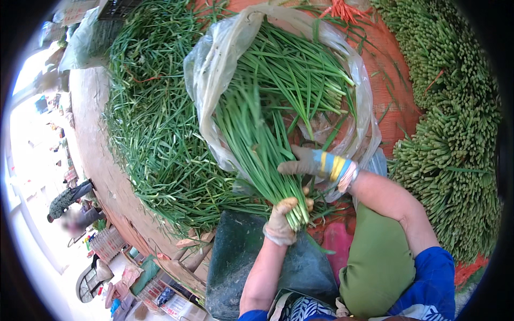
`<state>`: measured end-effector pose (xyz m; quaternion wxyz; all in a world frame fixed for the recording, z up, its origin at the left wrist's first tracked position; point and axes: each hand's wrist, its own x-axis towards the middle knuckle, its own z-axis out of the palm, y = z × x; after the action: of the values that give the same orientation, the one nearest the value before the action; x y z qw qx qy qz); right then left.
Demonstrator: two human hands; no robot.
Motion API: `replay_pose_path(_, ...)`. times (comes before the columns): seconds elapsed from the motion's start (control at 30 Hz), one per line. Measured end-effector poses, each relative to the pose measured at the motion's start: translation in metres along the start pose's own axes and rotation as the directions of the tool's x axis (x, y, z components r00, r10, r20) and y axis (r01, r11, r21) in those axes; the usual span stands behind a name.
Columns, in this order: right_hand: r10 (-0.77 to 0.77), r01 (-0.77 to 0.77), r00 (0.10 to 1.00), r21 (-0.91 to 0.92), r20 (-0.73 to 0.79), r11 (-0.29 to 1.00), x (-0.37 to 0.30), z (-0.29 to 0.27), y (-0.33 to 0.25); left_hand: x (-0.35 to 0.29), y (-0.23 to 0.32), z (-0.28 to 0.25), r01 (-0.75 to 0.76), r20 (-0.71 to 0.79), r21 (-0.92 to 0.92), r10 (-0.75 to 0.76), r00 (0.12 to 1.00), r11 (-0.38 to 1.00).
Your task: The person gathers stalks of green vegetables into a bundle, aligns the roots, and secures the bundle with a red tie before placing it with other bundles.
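The gloved left hand (282, 216) is clamped around the stem ends of a chive bunch (251, 134), which leans across the plastic bag (208, 75); the gloved right hand (313, 162) rests beside it, fingers parted. This bunch looks gathered, with no tie visible. More loose stalks (305, 64) remain in the bag, while the neatly aligned stack (455, 176) at right appears finished.

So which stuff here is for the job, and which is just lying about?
Part of the job:
- bunch, gripped by the left hand
- right hand, at its side
- open bag, with more greens inside
- probably the stacked stalks and leaf heap

Just lying about, it seems:
- wood piece
- background crate
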<state>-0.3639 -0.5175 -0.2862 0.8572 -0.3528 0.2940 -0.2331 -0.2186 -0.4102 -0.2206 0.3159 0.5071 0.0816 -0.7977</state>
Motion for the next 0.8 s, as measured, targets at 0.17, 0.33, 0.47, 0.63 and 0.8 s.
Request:
replay_pose_path(0.17,0.241,-0.298,0.935,0.208,0.261,0.932,-0.021,0.051,-0.041,-0.087,-0.002,0.04,-0.086,-0.086,0.111,0.096,0.992,0.99)
replay_pose_path(0.33,-0.081,0.078,0.969,0.023,0.232,0.997,-0.03,0.111,-0.068,-0.159,-0.019,0.046,-0.381,0.018,0.285,0.392,0.92,0.88)
replay_pose_path(0.47,-0.13,0.128,0.953,0.025,0.275,0.991,-0.06,0.148,-0.156,-0.185,-0.029,0.061,-0.543,0.173,0.533,0.544,0.821,0.649)
replay_pose_path(0.63,-0.178,0.182,0.983,-0.072,0.05,0.981,-0.1,0.17,-0.201,-0.216,-0.035,0.106,-0.809,0.502,0.563,0.707,0.497,0.168)
replay_pose_path(0.8,-0.337,0.329,0.938,-0.104,-0.077,0.939,-0.137,0.248,-0.226,-0.263,-0.035,0.098,-0.91,0.612,0.41,0.722,0.323,0.059)
